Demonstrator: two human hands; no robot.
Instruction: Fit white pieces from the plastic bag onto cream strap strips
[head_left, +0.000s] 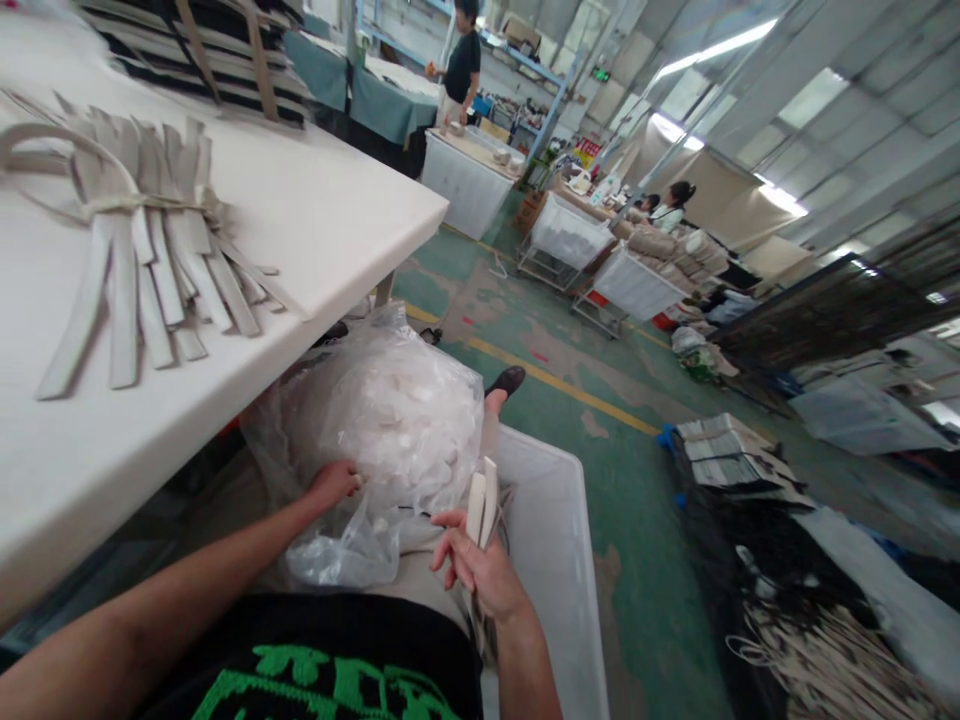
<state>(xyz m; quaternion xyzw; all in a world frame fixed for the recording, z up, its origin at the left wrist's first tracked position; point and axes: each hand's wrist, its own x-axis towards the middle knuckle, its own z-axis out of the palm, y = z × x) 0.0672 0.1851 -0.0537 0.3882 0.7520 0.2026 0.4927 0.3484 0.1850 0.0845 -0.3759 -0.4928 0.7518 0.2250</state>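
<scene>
Left hand [334, 486] at bag [450, 400], contents unclear

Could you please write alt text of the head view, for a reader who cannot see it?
A person's right hand holds pale flat strips beside a white bin, while the left hand is at a bulging clear plastic bag. A tied bundle of similar strips lies on the white table at left; green workshop floor stretches beyond.

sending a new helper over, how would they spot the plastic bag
Find the white table at left. Beside its edge, by the person's left hand, is a bulging plastic bag of pale pieces. Unlike the white tub beside it, it's crumpled and clear.
</scene>
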